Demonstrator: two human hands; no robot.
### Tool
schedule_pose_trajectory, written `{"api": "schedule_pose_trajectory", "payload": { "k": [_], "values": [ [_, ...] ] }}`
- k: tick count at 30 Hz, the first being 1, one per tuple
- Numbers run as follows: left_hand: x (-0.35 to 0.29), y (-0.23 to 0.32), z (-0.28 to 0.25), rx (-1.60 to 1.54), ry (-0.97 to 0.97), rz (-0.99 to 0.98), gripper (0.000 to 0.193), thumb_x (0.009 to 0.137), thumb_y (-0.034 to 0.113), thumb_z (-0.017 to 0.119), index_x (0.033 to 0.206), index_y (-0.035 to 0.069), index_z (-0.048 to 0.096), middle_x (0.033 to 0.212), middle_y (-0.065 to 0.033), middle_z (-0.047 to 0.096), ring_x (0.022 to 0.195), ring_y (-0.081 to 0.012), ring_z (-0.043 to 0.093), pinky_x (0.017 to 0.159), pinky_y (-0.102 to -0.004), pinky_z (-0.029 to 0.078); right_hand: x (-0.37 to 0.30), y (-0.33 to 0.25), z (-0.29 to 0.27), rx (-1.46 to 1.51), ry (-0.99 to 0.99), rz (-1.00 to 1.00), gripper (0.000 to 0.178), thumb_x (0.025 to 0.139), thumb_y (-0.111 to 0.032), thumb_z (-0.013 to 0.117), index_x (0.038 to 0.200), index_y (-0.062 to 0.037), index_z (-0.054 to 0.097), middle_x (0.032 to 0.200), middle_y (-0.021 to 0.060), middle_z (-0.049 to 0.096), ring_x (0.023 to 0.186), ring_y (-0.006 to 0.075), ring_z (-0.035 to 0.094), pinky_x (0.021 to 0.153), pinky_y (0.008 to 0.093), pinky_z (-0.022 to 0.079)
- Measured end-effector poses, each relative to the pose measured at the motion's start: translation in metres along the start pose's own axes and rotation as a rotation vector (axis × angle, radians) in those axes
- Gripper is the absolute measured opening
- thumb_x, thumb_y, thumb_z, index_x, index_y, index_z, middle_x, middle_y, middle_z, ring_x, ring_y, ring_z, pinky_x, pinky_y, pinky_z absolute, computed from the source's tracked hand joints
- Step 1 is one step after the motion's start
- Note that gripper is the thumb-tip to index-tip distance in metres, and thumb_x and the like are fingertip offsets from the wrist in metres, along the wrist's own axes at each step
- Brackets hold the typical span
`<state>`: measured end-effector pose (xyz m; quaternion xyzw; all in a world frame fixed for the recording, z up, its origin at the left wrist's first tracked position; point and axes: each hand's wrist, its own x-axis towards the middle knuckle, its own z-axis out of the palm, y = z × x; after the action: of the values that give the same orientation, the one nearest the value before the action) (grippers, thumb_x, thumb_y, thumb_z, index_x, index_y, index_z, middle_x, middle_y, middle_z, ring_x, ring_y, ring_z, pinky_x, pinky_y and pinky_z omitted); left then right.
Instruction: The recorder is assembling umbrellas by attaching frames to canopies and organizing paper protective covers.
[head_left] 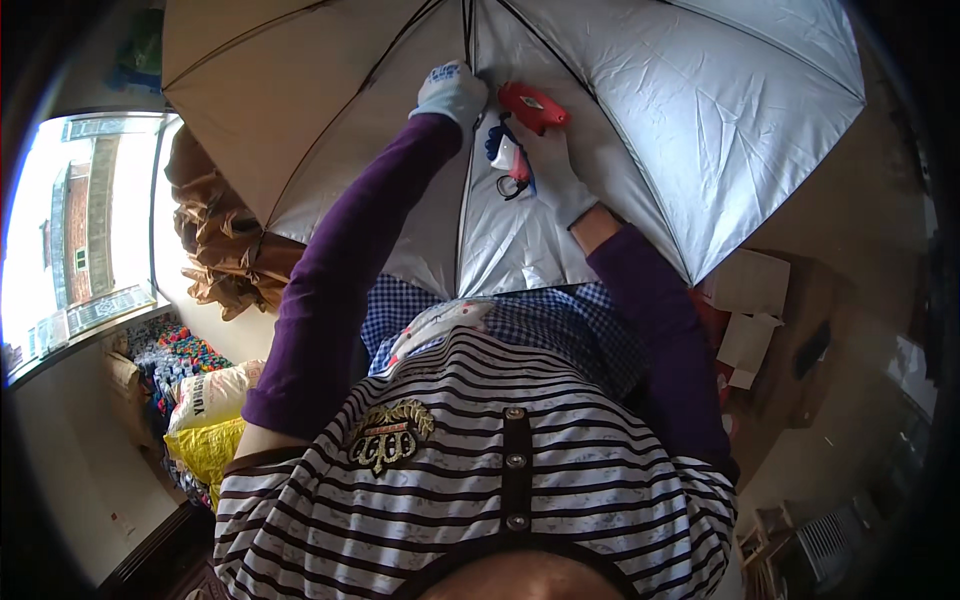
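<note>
An opened umbrella [540, 235] spreads in front of me, its silver inner side and dark ribs facing me. My left hand [450, 92], in a white glove with blue print, is closed at a dark umbrella rib [465, 190] near the upper middle. My right hand [558, 172], also gloved, is closed around a red hand tool [535, 107] with a rounded body. Below the tool, by the dark blue fingertips, show a white and pink part and a small black ring [512, 187]; how these join the tool I cannot tell.
Brown crumpled fabric [235, 235] lies left of the umbrella. A bright window [85, 220] is at the far left, with white and yellow sacks [210, 400] below it. Opened cardboard [750, 310] lies at the right. A blue checked cloth [560, 325] covers my lap.
</note>
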<state>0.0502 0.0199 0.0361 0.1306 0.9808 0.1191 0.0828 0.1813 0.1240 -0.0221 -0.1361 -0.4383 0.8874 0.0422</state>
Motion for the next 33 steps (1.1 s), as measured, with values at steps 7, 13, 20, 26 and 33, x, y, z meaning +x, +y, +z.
{"api": "schedule_pose_trajectory", "payload": {
  "k": [7,13,20,26,33],
  "values": [
    [0.024,-0.011,0.000,-0.203,-0.252,0.021,0.032,0.087,0.031,0.058,0.081,0.001,0.070,0.067,-0.0126,0.066,0.060,-0.0223,0.064,0.056,-0.0325,0.051,0.010,0.037,-0.013,-0.112,0.035,-0.024,0.015,0.084,-0.014,0.065,0.095,-0.0052,0.061,0.075,-0.0004,0.059,0.061,0.0094,0.057,0.053,0.0280,0.046],
    [0.030,-0.017,0.001,-0.206,-0.177,0.037,0.031,0.089,0.028,0.059,0.075,0.002,0.070,0.058,-0.0079,0.065,0.047,-0.0168,0.062,0.044,-0.0299,0.049,-0.007,0.051,0.013,-0.178,0.148,0.069,0.016,0.081,-0.021,0.066,0.080,-0.0055,0.061,0.066,-0.0025,0.055,0.054,0.0076,0.051,0.048,0.0293,0.041],
    [0.032,-0.015,-0.003,-0.268,-0.248,0.000,0.029,0.089,0.026,0.059,0.074,0.003,0.070,0.059,-0.0078,0.066,0.046,-0.0169,0.061,0.042,-0.0285,0.048,-0.015,0.045,0.013,-0.217,0.115,0.109,0.023,0.082,-0.025,0.068,0.092,-0.0058,0.061,0.071,-0.0014,0.058,0.055,0.0091,0.056,0.047,0.0270,0.044],
    [0.038,-0.013,-0.007,-0.231,-0.337,0.015,0.030,0.089,0.026,0.057,0.073,0.003,0.070,0.059,-0.0070,0.066,0.046,-0.0166,0.061,0.043,-0.0285,0.049,-0.012,0.038,0.010,-0.228,0.075,0.117,0.024,0.082,-0.027,0.070,0.092,-0.0064,0.061,0.072,-0.0015,0.058,0.058,0.0090,0.056,0.050,0.0266,0.045],
    [0.040,-0.012,-0.011,-0.096,-0.390,0.039,0.027,0.088,0.025,0.057,0.073,0.006,0.071,0.059,-0.0060,0.066,0.047,-0.0165,0.062,0.045,-0.0288,0.050,-0.012,0.006,0.002,-0.112,0.018,0.160,0.026,0.079,-0.024,0.072,0.095,-0.0060,0.062,0.073,-0.0022,0.058,0.064,0.0090,0.056,0.058,0.0270,0.046]
  ]
}}
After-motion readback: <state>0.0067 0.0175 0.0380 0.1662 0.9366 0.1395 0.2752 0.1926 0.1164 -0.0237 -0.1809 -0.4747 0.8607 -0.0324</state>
